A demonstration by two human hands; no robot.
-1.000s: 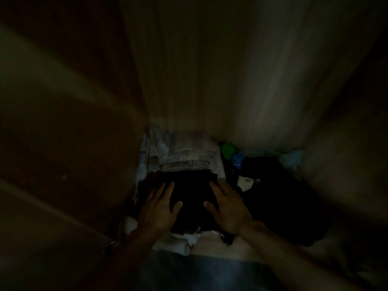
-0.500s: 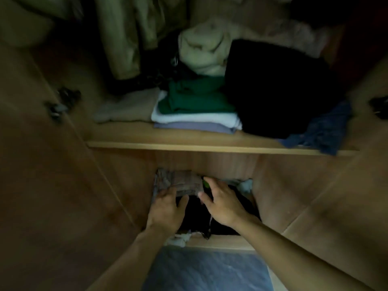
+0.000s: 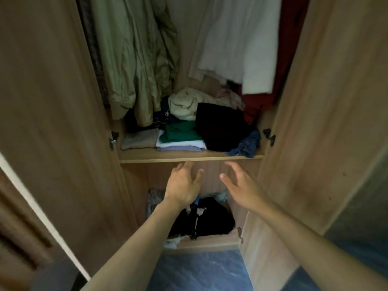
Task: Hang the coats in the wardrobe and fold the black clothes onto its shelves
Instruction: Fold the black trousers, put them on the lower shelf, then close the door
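Wardrobe's light brown wood-grain panels all round, with an olive-green hanging coat, a cream-white hanging garment and a dark red hanging garment. Upper shelf: folded emerald-green top over white and lavender layers, a beige bundle, a black folded garment, a crumpled denim-blue piece. Lower down, black clothes. Mottled blue floor.

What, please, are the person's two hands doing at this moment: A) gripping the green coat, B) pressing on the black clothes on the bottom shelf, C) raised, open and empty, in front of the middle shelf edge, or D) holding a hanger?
C: the left hand and right hand hang open, holding nothing, just below the shelf edge.
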